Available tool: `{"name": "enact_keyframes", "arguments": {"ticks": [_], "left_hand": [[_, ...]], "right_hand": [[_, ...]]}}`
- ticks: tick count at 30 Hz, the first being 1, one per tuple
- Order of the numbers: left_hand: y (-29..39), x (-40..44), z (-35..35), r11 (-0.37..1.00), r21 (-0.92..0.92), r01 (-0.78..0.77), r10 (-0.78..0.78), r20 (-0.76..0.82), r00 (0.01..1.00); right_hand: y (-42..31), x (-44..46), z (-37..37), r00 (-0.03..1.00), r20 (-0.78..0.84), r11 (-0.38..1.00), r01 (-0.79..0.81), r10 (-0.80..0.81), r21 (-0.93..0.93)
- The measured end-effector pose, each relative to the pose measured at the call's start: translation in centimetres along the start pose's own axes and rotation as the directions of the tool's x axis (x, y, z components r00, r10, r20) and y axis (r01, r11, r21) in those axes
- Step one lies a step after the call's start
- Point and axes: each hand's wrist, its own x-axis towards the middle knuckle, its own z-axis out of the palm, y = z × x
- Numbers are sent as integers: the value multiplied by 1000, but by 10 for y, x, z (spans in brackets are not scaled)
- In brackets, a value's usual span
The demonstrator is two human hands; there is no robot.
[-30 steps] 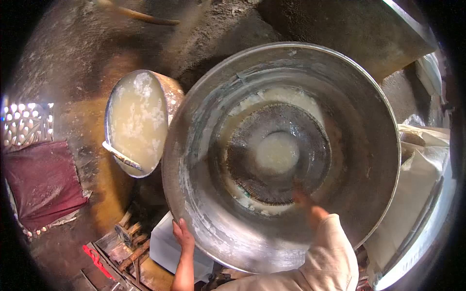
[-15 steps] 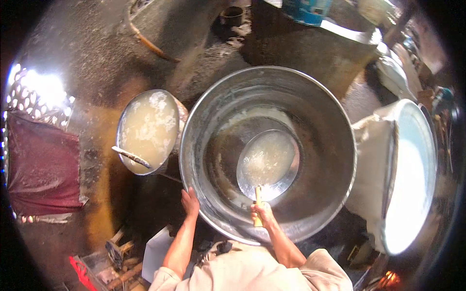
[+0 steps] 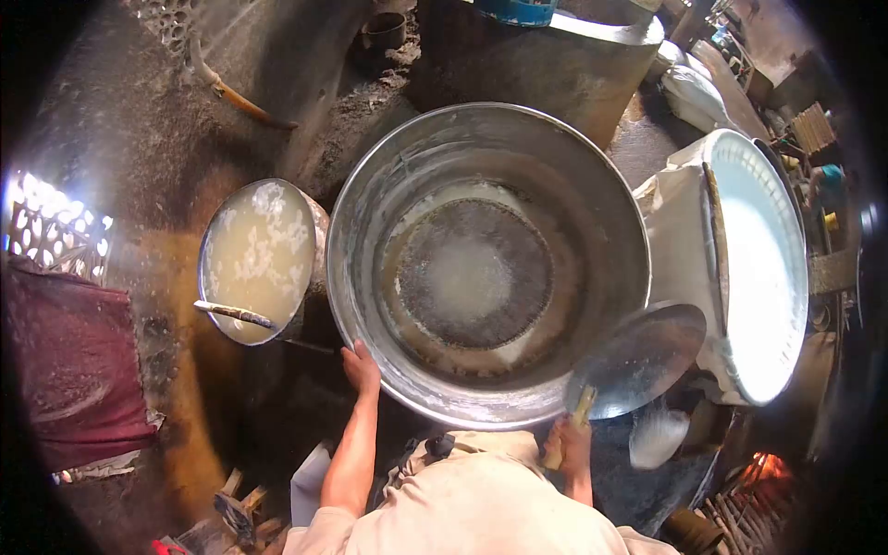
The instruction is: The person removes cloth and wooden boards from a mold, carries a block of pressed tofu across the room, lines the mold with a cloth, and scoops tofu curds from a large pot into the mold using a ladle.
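Note:
A large, deep metal pot (image 3: 592,185) stands in front of me, with a little cloudy liquid at its bottom. My left hand (image 3: 362,368) grips its near-left rim. In my right hand (image 3: 570,442), fingers closed round the yellowish handle, is a wide pan-shaped scoop (image 3: 643,361). The scoop is tilted beyond the pot's near-right rim, and its bowl looks emptied. Below it hangs a blurred whitish mass (image 3: 659,437) that looks like falling liquid. To the left of the pot, a bucket (image 3: 319,222) holds cloudy liquid with white foam; a stick (image 3: 236,314) lies across its rim.
On the right stands a big cloth-draped vat (image 3: 680,240) with a bright white inside. Fire (image 3: 766,467) glows by firewood (image 3: 726,523) at lower right. A maroon cloth (image 3: 74,361) hangs at left. A blue container (image 3: 518,9) sits at the back, near a curved hose (image 3: 242,104).
My right hand has brought the scoop, which held cloudy liquid, out of the pot to the right and tipped it. My left hand stays on the rim. The view has shifted slightly.

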Motion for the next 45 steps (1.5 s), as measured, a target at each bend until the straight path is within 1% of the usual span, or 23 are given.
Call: {"name": "enact_keyframes", "arguments": {"ticks": [3, 5, 6, 8, 9, 10, 12, 14, 17, 19, 21, 22, 24, 25, 26, 27, 28, 30, 31, 33, 36, 39, 45], "left_hand": [[2, -3, -1, 999, -9, 45, -45, 11, 999], [13, -4, -8, 997, 11, 78, -78, 22, 997], [16, -3, -8, 997, 27, 74, -74, 2, 997], [21, -8, -13, 999, 13, 45, -45, -20, 999], [27, -6, -15, 1000, -22, 14, -15, -30, 999], [29, -4, -12, 998, -56, -18, 15, -42, 999], [12, -6, -5, 997, 71, 13, -7, -80, 997], [8, -5, 2, 994, 93, 49, -41, -88, 995], [27, -2, -5, 995, -12, 96, -97, -60, 993], [47, 0, -8, 993, -59, 106, -108, -32, 994], [46, 0, -7, 990, -12, 138, -138, -25, 990], [44, -1, -8, 988, 9, 151, -151, -27, 988], [28, -3, -7, 986, 15, 168, -167, -7, 986], [24, -4, -8, 985, 14, 173, -173, -5, 985], [46, -3, -10, 976, 70, 206, -204, -37, 978], [44, -3, -15, 977, 81, 196, -194, -33, 980], [38, -4, -15, 979, 86, 184, -182, -26, 983], [18, -8, -7, 966, 220, 132, -115, -87, 990], [15, -10, -7, 979, 166, 116, -106, -68, 992], [20, -6, -9, 996, 44, 83, -82, -26, 996], [22, -6, -17, 998, -5, 70, -70, 53, 996], [14, -7, -9, 999, -50, 3, -7, -74, 997], [-6, 5, -3, 999, -27, -19, 21, 65, 998]], "right_hand": [[-20, 77, 24, 971, -237, 939, -97, 17, -330], [-33, 160, 28, 986, -154, 778, -142, 59, -612], [-20, 231, 3, 987, 129, 588, 160, -95, -793], [-39, 311, 53, 964, -265, 524, -214, -22, -824], [-58, 338, 84, 952, -290, 302, -249, -98, -920], [-24, 433, 25, 977, 14, 286, 77, -214, -955], [-62, 464, 84, 910, 205, -234, 125, -360, -964], [-73, 517, 100, 948, 47, -228, -28, -316, -973], [-73, 548, 104, 990, 40, -298, -3, -137, -955], [-40, 568, 66, 997, -28, -76, -23, 67, -997], [9, 550, 36, 968, 176, -172, 207, 181, -963], [37, 528, 25, 896, 378, -360, 440, 232, -823], [149, 540, -65, 875, 361, -152, 424, 322, -893], [153, 514, -63, 830, 195, 299, 36, 523, -954], [178, 499, -48, 676, 228, 495, -230, 701, -838], [203, 486, -35, 484, 248, 509, -538, 839, -672], [188, 429, 8, 513, 402, 650, -640, 758, -409], [264, 407, 41, 565, 89, 512, -656, 821, -554], [193, 355, 116, 632, 2, 544, -665, 775, -512], [170, 302, 152, 761, 177, 760, -540, 624, -361], [118, 238, 169, 788, 357, 864, -435, 502, -254], [63, 181, 154, 798, 452, 915, -314, 399, -253], [6, 90, 44, 933, 331, 965, -57, 143, -256]]}}
